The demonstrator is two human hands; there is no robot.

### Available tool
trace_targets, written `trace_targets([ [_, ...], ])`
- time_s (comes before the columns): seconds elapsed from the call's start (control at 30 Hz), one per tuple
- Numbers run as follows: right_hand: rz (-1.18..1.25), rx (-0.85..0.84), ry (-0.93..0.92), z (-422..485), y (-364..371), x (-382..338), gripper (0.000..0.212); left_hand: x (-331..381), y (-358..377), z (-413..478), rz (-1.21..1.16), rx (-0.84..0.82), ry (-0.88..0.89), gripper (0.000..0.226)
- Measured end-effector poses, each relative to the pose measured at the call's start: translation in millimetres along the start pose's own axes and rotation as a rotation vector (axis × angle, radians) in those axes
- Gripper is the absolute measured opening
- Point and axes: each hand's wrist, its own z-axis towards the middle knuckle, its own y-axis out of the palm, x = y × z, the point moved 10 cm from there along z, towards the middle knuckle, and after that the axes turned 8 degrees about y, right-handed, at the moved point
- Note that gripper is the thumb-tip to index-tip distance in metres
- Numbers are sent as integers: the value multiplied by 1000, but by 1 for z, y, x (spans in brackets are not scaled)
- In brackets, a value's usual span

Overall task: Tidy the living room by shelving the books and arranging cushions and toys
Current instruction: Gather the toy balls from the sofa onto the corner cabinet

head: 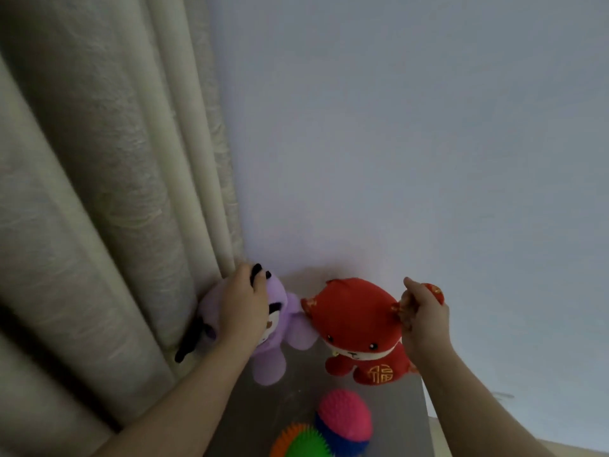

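A purple plush toy (280,338) with black ears sits on a grey shelf top (306,397), against the curtain. My left hand (244,305) grips its head from above. Beside it on the right stands a red plush toy (352,321) with gold embroidery, facing me. My right hand (425,315) is closed on the red toy's ear or tail (435,291) at its right side. The two toys touch at their sides.
A pink and blue spiky ball (346,420) and a green and orange spiky ball (296,440) lie at the front of the shelf top. A beige curtain (99,192) hangs at the left. A plain pale wall (412,127) rises behind.
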Motion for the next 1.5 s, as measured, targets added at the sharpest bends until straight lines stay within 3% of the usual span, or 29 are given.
trace_targets([
  [0.17,-89,92,138,44,-24,43,39,-29,75,0,102,-223,83,19],
  [0.27,-498,71,130,69,-26,55,31,-54,123,-13,190,-364,79,17],
  [0.37,-752,78,141,80,-29,62,10,-77,155,-25,359,-517,91,22],
  [0.47,-1064,84,167,89,-29,63,44,-96,173,-29,441,-620,67,23],
  [0.53,-1319,78,178,87,-25,63,50,-98,183,-34,416,-721,99,29],
  [0.6,-1546,106,145,86,-20,60,57,-95,187,-38,398,-789,131,50],
  [0.67,-1661,74,63,87,-8,59,62,-93,185,-37,556,-823,188,66],
  [0.8,-1633,-186,73,85,12,81,80,-88,183,-32,889,-827,327,65],
  [0.97,-1780,-333,135,85,5,101,106,-116,180,-29,834,-850,77,73],
  [1.07,-1803,-299,45,89,6,95,96,-118,175,-26,882,-783,80,73],
  [1.2,-1778,-228,-94,91,11,79,79,-99,181,-4,861,-670,356,57],
  [1.3,-1759,-184,-156,91,12,71,75,-92,175,11,813,-610,420,51],
  [1.4,-1760,-201,-165,86,16,77,76,-79,169,11,761,-557,547,25],
  [1.5,-1759,-262,-164,84,24,91,78,-102,177,-1,693,-644,463,38],
])
